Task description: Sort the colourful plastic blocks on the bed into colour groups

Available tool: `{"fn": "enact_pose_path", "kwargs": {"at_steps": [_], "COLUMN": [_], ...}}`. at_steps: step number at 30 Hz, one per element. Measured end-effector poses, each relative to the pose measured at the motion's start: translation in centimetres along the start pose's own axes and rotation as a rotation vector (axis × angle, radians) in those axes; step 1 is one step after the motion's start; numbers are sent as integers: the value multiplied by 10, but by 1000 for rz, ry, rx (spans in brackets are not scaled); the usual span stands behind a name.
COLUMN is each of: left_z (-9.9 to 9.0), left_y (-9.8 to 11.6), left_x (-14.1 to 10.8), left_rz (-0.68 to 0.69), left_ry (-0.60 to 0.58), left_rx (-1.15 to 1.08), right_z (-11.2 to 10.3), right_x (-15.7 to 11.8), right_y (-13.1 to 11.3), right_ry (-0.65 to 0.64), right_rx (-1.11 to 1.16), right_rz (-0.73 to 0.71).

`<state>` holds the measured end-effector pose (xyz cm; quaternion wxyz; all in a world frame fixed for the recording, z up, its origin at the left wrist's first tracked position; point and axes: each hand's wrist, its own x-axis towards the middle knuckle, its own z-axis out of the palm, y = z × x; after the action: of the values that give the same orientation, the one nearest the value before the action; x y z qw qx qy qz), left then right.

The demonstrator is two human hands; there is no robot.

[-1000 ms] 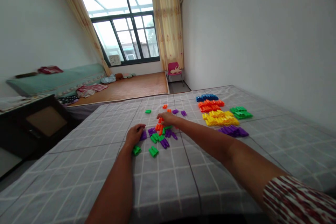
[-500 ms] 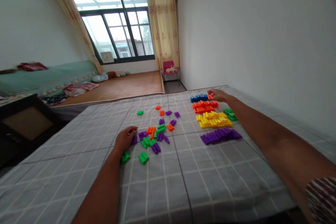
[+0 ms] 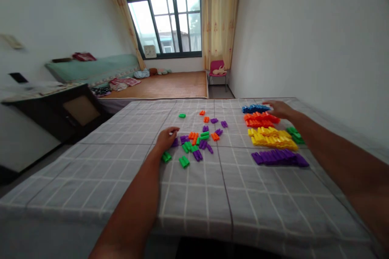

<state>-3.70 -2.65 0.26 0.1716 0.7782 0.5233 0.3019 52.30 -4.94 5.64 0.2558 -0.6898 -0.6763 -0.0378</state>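
Observation:
Small plastic pieces shaped like paired tubes lie on the checked tablecloth. My left hand [image 3: 166,138] rests at the left of a loose mixed group, its fingers curled together; what they hold, if anything, is hidden. A purple piece [image 3: 174,142] lies just under its fingertips, and a green piece [image 3: 166,156] sits by the wrist. On the far right, my right hand [image 3: 281,110] reaches over the end of the blue row [image 3: 255,109] and the orange row [image 3: 261,119]. Its fingers are stretched out, and no piece shows between them.
Nearer me are a yellow row [image 3: 272,138] and a purple row [image 3: 279,157], with green pieces [image 3: 294,135] beside the yellow. Loose orange pieces [image 3: 193,136] and green pieces [image 3: 184,162] lie mid-table. A dark cabinet [image 3: 73,109] stands left; a white wall [image 3: 319,40] is at right.
The orange piece at my right fingertips no longer shows there; that hand is now at the right end of the rows. My left hand stays by the loose group. The view has shifted left.

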Motion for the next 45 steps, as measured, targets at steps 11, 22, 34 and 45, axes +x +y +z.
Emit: {"fn": "enact_pose_path", "kwargs": {"at_steps": [11, 22, 34, 45], "left_z": [14, 12, 17, 10], "left_y": [30, 34, 35, 22], "left_x": [-10, -9, -4, -3], "left_rz": [239, 151, 106, 182], "left_ry": [-257, 91, -61, 106], "left_rx": [10, 70, -109, 16], "right_z": [86, 128, 131, 29], "right_x": [-29, -17, -24, -18], "right_y": [-262, -321, -316, -173], "right_ry": [-407, -314, -85, 43], "right_rx": [66, 210, 518, 322], "right_rz": [-535, -361, -182, -87]}}
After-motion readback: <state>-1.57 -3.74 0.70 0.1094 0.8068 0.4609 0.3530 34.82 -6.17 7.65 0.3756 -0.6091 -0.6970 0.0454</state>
